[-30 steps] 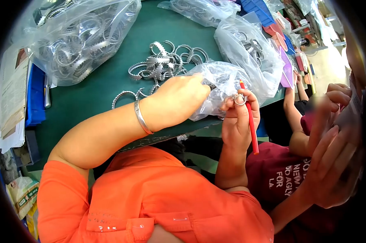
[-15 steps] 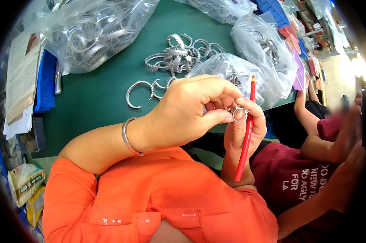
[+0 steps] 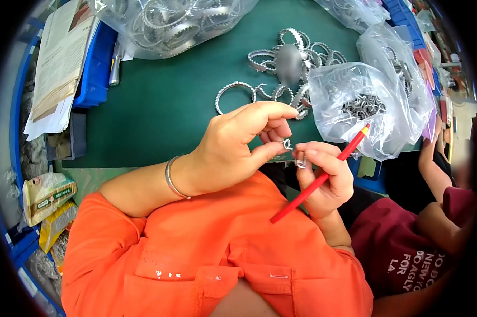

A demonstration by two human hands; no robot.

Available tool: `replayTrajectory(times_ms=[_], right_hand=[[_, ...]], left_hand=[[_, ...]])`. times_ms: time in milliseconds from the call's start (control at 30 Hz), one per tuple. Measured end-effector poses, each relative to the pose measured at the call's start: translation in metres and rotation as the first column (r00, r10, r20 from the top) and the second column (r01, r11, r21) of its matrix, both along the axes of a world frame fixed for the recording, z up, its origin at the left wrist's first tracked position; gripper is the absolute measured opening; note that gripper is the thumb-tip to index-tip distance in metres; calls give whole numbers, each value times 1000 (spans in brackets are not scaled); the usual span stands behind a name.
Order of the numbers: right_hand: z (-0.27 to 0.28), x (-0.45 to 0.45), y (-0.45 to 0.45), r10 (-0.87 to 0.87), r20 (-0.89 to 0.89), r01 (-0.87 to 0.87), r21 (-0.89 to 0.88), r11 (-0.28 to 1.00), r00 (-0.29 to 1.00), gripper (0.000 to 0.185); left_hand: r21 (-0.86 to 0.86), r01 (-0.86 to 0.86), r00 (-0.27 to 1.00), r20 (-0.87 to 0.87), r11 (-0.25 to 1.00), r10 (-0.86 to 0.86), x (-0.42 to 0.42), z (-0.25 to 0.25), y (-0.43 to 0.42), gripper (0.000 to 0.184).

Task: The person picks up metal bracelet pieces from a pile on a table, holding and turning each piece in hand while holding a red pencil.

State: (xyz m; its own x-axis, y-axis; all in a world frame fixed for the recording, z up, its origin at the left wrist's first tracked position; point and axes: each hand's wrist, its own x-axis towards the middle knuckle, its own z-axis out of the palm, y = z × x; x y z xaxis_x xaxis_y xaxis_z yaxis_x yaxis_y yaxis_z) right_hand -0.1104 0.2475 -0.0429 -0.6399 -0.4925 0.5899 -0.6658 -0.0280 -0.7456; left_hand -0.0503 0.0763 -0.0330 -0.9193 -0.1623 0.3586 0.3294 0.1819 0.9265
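Observation:
My left hand (image 3: 243, 134), with a silver bangle (image 3: 171, 177) on its wrist, pinches a small silver ring (image 3: 286, 143) between thumb and fingertips. Close by, my right hand (image 3: 328, 179) grips a second silver ring (image 3: 301, 162) in its fingertips. The same hand also holds a red pencil (image 3: 307, 195), slanted with its yellowish tip up to the right. The two rings are slightly apart. Beyond my hands, an opened clear plastic bag (image 3: 331, 90) contains many small silver rings (image 3: 364, 107). Notched silver bands (image 3: 235, 84) lie loosely piled on the green tabletop (image 3: 169, 100).
A large plastic bag of bands (image 3: 180, 26) lies at the back, and more bags (image 3: 394, 47) are at the right. Papers (image 3: 61, 58), a blue bin (image 3: 97, 68) and a metal-handled tool (image 3: 115, 68) stand left. A co-worker in a maroon shirt (image 3: 386, 238) sits at right.
My hands have moved apart, separating the two rings. The pencil has tilted further over to the right. The view has shifted, showing more of the left side and the rings inside the opened bag.

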Motion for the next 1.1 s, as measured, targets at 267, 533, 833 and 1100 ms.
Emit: replayTrajectory(times_ms=[267,533,833,1100], right_hand=[[-3,2,-9,-62,-59,64,24,998,996,30],[-1,3,-13,-56,-59,58,35,998,997,27],[12,5,-11,-57,-47,62,127,990,997,24],[21,2,-14,2,-66,9,166,986,998,21]], left_hand=[[-181,-80,992,-109,980,61,6,3,-2,47],[-183,-50,992,-122,982,28,8,0,-4,48],[93,131,972,181,987,-147,10,4,-9,17],[712,80,823,347,697,-449,11,8,-7,14]])
